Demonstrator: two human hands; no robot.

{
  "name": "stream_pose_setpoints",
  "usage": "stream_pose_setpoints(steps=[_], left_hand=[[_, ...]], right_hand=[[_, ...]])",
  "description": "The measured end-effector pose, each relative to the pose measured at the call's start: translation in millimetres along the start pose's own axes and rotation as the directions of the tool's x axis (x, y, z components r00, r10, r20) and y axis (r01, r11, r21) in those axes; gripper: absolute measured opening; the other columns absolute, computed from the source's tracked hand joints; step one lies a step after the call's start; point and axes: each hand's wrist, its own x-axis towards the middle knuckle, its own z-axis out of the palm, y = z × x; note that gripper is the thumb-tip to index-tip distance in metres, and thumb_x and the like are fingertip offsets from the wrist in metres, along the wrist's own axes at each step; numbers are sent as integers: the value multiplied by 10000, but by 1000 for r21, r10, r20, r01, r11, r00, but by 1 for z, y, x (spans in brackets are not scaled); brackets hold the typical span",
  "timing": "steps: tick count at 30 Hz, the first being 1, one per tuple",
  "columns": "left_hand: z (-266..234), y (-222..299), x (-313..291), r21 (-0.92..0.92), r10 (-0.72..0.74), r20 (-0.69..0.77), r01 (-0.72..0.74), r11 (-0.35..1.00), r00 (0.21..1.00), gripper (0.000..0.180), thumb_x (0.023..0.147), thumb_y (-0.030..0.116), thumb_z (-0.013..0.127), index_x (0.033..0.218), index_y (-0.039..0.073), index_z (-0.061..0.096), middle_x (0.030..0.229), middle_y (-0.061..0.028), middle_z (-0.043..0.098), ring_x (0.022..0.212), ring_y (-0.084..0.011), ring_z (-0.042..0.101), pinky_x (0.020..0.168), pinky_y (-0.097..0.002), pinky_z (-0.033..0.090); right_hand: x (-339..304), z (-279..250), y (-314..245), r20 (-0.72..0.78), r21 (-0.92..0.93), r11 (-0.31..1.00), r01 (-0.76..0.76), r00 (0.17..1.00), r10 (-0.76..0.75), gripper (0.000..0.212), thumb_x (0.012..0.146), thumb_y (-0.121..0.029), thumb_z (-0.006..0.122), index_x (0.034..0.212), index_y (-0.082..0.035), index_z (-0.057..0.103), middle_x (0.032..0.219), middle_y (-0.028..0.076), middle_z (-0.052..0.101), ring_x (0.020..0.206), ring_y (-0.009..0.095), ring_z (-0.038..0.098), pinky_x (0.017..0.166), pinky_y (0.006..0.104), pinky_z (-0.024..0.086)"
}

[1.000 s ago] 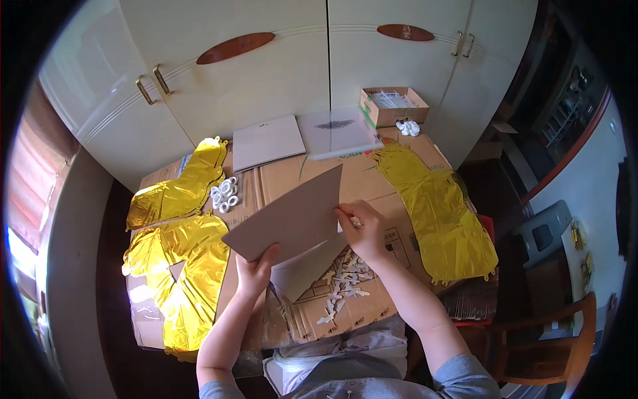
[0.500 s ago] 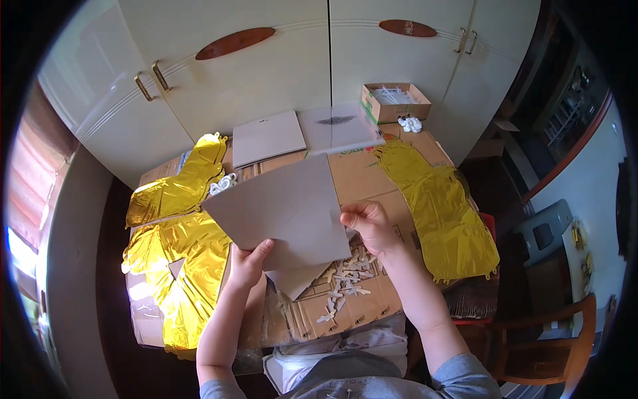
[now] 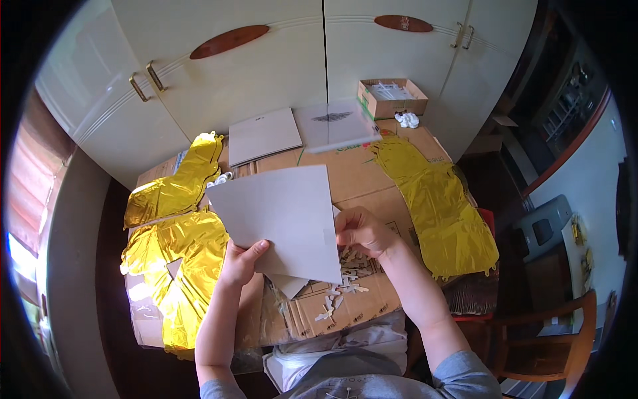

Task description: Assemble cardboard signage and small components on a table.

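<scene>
Flattened brown cardboard (image 3: 345,176) covers the work surface, which stands against cream cupboard doors (image 3: 266,73) with brass handles and oval brown plaques. At nine o'clock lie two crumpled gold foil balloons (image 3: 174,246), the upper one reaching toward eleven. Toward twelve, two flat pale packets (image 3: 264,135) lie side by side, and just past them at one o'clock stands a small open cardboard box (image 3: 392,98) with a white bundle (image 3: 407,120) beside it. Another long gold foil balloon (image 3: 435,199) stretches from one to four o'clock. A wooden chair (image 3: 541,332) shows at five o'clock.

At centre a large grey sheet (image 3: 282,216) is held up above the cardboard, tilted, hiding part of what lies under it. The left hand (image 3: 240,261) comes up from six o'clock and is clamped on the sheet's lower edge, thumb on the near face. The right hand (image 3: 362,231) grips the sheet's right edge, fingers curled together round it. Below the sheet, small white scraps (image 3: 342,286) are scattered on the cardboard.
</scene>
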Motion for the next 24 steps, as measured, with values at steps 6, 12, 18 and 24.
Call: stream_pose_setpoints(steps=[6, 12, 18, 24], left_hand=[[19, 6, -3, 410, 261, -102, -199, 890, 960, 112, 787, 41, 596, 888, -6, 607, 809, -23, 614, 737, -76, 544, 660, -223, 441], [28, -1, -11, 551, 472, -22, -383, 741, 881, 96, 772, 22, 598, 859, -17, 605, 778, -30, 613, 720, -94, 552, 647, -224, 434], [19, -3, -10, 415, 405, -73, -341, 843, 912, 72, 770, 8, 580, 837, -13, 596, 799, -28, 605, 731, -98, 551, 647, -238, 433], [5, 12, -9, 72, 78, -44, -75, 995, 996, 156, 769, 77, 627, 896, 0, 580, 857, -30, 598, 789, -99, 549, 706, -247, 444]], right_hand=[[13, 7, 10, -117, -989, 148, -4, 635, -763, 18, 717, -19, 601, 707, -12, 614, 662, 73, 604, 542, 163, 570, 493, 266, 434], [13, 19, 8, 172, -968, -241, -66, 521, -836, 87, 666, -12, 615, 752, -15, 629, 657, 97, 579, 565, 234, 554, 506, 292, 413], [12, 14, 11, -118, -977, 201, 76, 593, -797, 101, 705, -39, 648, 794, 2, 623, 689, 43, 594, 613, 111, 537, 589, 237, 399], [2, 2, -1, -212, -299, 936, 186, 943, -255, 108, 741, -95, 669, 796, -13, 626, 717, 2, 596, 688, 66, 518, 630, 201, 413]])
